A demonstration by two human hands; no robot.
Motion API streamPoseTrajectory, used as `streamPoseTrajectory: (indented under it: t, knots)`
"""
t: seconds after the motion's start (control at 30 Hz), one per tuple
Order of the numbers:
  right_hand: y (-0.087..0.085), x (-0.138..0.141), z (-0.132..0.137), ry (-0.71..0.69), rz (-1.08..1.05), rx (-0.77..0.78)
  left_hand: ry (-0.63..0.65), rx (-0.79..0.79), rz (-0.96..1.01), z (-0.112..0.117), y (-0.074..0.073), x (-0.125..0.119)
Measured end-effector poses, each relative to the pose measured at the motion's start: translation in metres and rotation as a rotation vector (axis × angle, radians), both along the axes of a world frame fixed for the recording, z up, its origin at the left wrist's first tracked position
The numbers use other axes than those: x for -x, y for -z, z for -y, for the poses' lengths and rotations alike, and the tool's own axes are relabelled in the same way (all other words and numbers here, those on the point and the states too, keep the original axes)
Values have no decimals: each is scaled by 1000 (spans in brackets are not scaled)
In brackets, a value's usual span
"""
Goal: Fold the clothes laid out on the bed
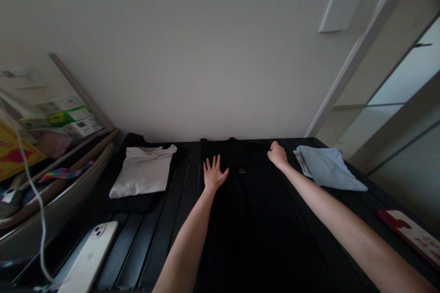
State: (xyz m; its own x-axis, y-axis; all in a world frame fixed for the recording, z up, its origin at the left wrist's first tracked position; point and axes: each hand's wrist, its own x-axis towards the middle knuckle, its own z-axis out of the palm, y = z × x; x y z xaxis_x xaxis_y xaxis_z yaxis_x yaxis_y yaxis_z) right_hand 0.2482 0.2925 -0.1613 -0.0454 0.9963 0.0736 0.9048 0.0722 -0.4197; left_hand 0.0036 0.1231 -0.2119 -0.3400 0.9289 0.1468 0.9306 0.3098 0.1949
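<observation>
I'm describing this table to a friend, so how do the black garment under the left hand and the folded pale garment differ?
The black garment is dark with a small light mark; the pale garment is light greyish. The black garment is spread long toward the camera, while the pale garment is folded compactly. The left hand rests on the black garment; neither hand touches the pale garment. Both lie flat over the slatted table.
</observation>
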Motion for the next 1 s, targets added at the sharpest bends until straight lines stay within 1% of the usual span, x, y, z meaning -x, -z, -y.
streamPoseTrajectory:
  t: [0.03, 0.1, 0.2, 0.3, 0.4, 0.5, 0.57, 0.67, 0.77, 0.87, 0.93, 1.0]
  knots:
    - [-7, 3, 0, 3, -5, -1, 10, -24, 8, 1, -1, 0]
    - [-20, 9, -1, 0, -22, -8, 70, -57, 11, 2, -3, -1]
    - [-40, 26, 0, -21, -66, -34, 160, -29, 21, 3, -4, 0]
    - [-57, 53, 2, -70, -141, -66, 163, 3, 44, 2, -3, 0]
    - [-64, 91, 9, -149, -232, -77, 164, -2, 39, 1, -2, 0]
    - [-57, 132, 23, -225, -312, -49, 147, -15, 50, 2, -3, 0]
    - [-47, 155, 34, -265, -353, -16, 103, -71, 67, 4, -5, -1]
    - [-29, 178, 48, -310, -417, 35, 45, -169, 86, 8, -11, -2]
    - [-13, 192, 54, -355, -503, 80, 42, -199, 94, 13, -19, -3]
    - [-1, 201, 57, -398, -587, 141, 29, -250, 90, 17, -25, -5]
    - [6, 203, 58, -426, -629, 199, 13, -272, 78, 18, -25, -6]
    - [10, 200, 57, -440, -666, 243, -15, -253, 65, 17, -22, -6]
